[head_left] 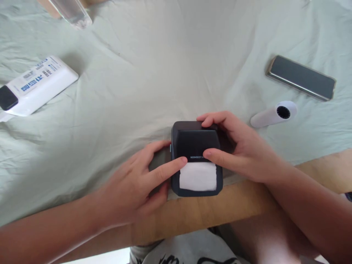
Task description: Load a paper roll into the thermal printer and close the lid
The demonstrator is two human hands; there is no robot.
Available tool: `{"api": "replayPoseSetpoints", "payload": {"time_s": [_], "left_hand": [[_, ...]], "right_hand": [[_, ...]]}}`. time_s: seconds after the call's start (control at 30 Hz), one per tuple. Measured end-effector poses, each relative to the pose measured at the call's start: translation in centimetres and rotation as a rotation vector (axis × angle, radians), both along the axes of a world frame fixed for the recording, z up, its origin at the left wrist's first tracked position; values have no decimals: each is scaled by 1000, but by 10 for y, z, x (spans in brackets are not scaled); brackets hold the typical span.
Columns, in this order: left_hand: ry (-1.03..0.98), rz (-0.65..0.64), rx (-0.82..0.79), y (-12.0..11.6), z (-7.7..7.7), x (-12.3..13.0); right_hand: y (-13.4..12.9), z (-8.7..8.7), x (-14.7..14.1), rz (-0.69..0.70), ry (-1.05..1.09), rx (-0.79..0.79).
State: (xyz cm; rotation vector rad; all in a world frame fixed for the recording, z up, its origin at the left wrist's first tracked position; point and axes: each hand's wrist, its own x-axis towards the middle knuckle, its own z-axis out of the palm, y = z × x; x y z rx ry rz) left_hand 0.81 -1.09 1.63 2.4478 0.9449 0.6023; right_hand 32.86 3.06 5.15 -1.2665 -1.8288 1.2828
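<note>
A black label printer (pixel 196 141) marked NIIMBOT stands at the front edge of the cloth-covered table, with a white paper label (pixel 198 176) on its near part. From the left, my left hand (pixel 143 176) grips its side, one fingertip resting on top by the label's upper corner. My right hand (pixel 242 146) wraps the right side, its fingertips over the far edge and its thumb on the lid next to the lettering. Both hands touch the printer, and some of the left fingers are partly hidden behind its side.
On the right lie a dark phone-like slab (pixel 302 77) in a clear case and a white handheld device (pixel 266 116) with a round black end. A white bottle (pixel 44 86) with blue print lies at the left. A clear container (pixel 73 13) is at the top left. Pale green cloth (pixel 154 66) covers the wooden table (pixel 192 216).
</note>
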Motion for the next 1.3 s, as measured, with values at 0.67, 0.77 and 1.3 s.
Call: {"api": "replayPoseSetpoints", "payload": {"time_s": [0.67, 0.77, 1.3], "left_hand": [[74, 23, 118, 2, -6, 0], [55, 30, 97, 1, -5, 1], [36, 94, -4, 2, 0, 0]], "right_hand": [[-12, 7, 9, -9, -174, 30], [-12, 3, 10, 55, -193, 43], [-6, 17, 12, -3, -127, -31]]}}
